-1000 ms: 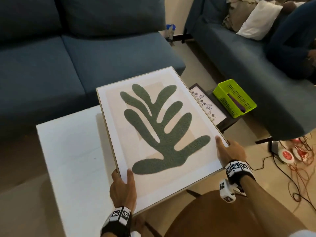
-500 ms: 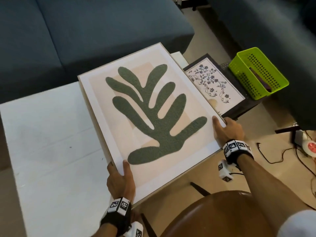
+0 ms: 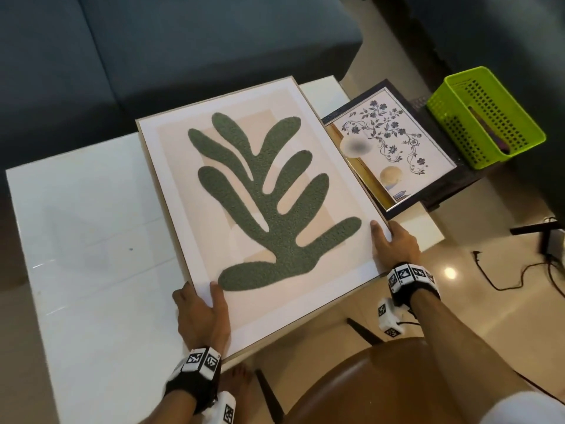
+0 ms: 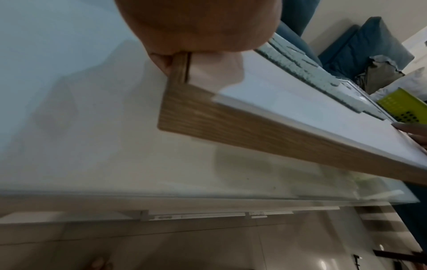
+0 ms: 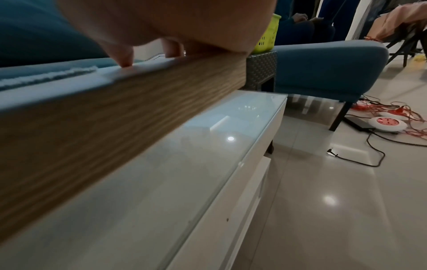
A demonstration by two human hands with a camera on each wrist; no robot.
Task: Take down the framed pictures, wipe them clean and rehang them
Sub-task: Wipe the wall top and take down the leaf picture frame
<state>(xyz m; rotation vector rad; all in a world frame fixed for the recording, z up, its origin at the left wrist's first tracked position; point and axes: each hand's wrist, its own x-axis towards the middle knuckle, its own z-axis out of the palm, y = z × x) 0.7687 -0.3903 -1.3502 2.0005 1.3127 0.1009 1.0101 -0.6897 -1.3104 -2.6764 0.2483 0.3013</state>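
The left hand (image 3: 203, 313) grips the near-left corner of the large framed picture (image 3: 260, 203), thumb lying on the white mat of the front face and fingers curled round the wooden edge; the left wrist view shows fingers (image 4: 161, 60) tucked beside the frame's side rail. The right hand (image 3: 394, 246) holds the near-right corner the same way, its thumb flat on the face and the other fingers wrapped under the rim. Between the two hands the picture, a green leaf shape on a pale ground, lies face up over the white glossy tabletop (image 3: 91, 240), its near edge raised clear of the glass in both wrist views and jutting past the tabletop's near side. Just beyond the right hand, touching or tucked under the large picture's right edge, a smaller framed picture (image 3: 394, 142) with a dark floral print lies on a dark side table. Farther out past it stands a lime-green perforated basket (image 3: 486, 117).
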